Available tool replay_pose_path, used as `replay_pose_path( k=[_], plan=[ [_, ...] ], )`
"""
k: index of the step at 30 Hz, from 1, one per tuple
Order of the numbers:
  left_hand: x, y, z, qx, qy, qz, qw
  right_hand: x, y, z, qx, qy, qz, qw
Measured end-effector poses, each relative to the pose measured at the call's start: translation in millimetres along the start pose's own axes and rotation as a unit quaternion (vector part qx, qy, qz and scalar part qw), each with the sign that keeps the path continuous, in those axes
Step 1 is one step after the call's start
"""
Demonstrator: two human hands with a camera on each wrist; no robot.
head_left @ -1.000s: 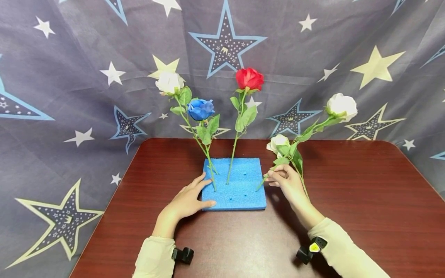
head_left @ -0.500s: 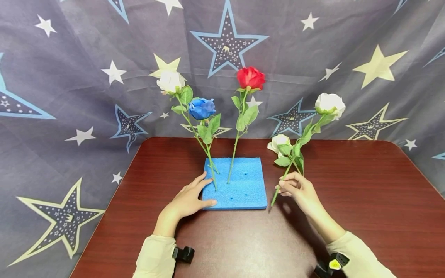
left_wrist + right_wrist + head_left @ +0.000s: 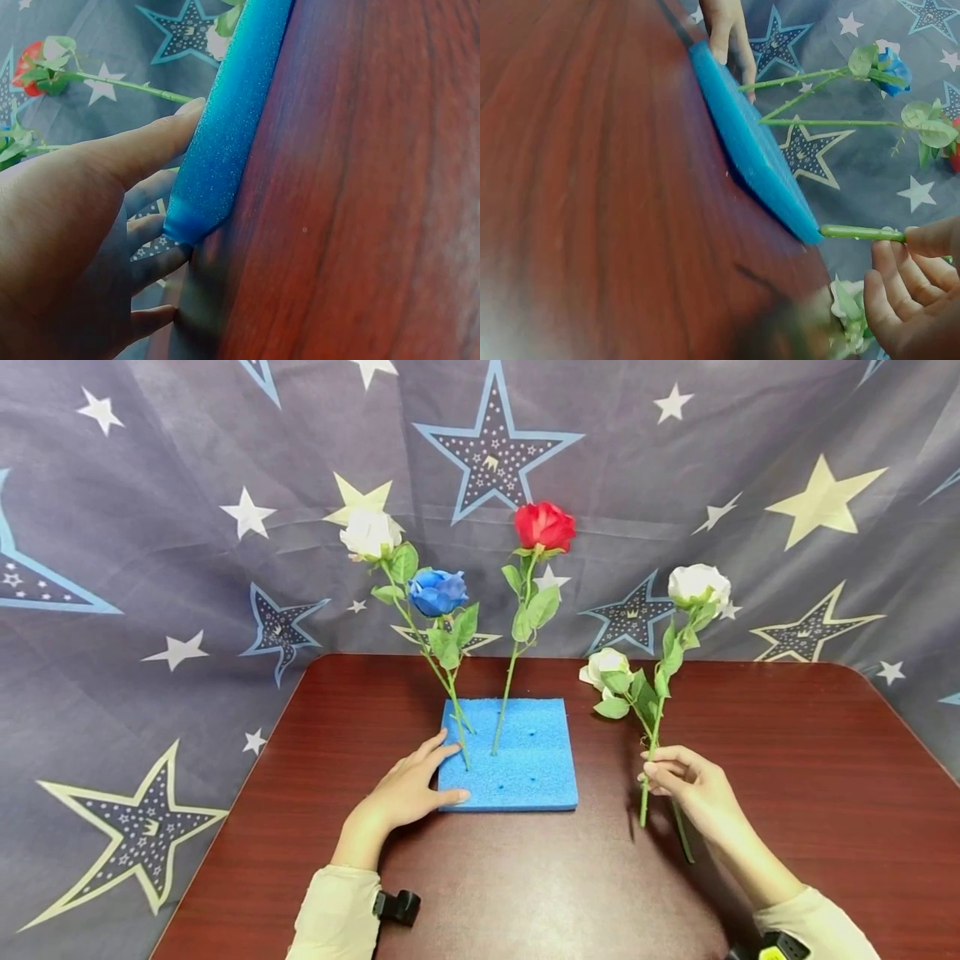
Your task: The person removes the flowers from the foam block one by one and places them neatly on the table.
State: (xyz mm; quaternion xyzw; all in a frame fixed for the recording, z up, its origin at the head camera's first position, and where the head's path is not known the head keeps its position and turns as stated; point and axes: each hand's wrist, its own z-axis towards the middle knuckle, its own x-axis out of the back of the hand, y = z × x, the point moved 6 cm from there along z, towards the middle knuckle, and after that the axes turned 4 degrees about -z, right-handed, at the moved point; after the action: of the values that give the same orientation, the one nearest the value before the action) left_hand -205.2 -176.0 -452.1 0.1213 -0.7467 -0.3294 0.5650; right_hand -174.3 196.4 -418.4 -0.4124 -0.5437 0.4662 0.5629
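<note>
My right hand [image 3: 697, 785] pinches the green stem of a white rose [image 3: 699, 587], to the right of a blue foam block [image 3: 525, 785]. The stem's lower end [image 3: 855, 232] points down, clear of the foam. Behind that hand, a second white rose [image 3: 606, 670] lies on the table, its stem partly hidden. My left hand [image 3: 401, 789] rests on the block's left side with fingers spread and fairly straight, the thumb on the front edge [image 3: 214, 165]. A white rose [image 3: 371, 533], a blue rose [image 3: 437, 592] and a red rose [image 3: 545, 527] stand in the foam.
Several small holes show in the foam's top. The dark red wooden table [image 3: 787, 760] extends around it. A grey cloth with stars [image 3: 600, 468] hangs behind the table. A black wrist camera [image 3: 397, 907] sits by the left sleeve.
My right hand has drawn the white rose's stem away from the foam, to the right and toward me, and the rose now stands more upright. My left hand stays on the foam block.
</note>
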Motion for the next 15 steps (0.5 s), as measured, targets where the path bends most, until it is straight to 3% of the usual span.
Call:
replay_pose_path(
  k=[9, 15],
  plan=[
    [0.6, 1.4, -0.4, -0.002, 0.0, 0.0, 1.0, 25.8, 8.0, -13.6, -0.009, 0.005, -0.103, 0.9946],
    [0.3, 1.9, -0.9, -0.003, -0.001, -0.002, 1.0, 42.3, 12.2, -20.9, 0.013, 0.004, -0.143, 0.9897]
  ],
)
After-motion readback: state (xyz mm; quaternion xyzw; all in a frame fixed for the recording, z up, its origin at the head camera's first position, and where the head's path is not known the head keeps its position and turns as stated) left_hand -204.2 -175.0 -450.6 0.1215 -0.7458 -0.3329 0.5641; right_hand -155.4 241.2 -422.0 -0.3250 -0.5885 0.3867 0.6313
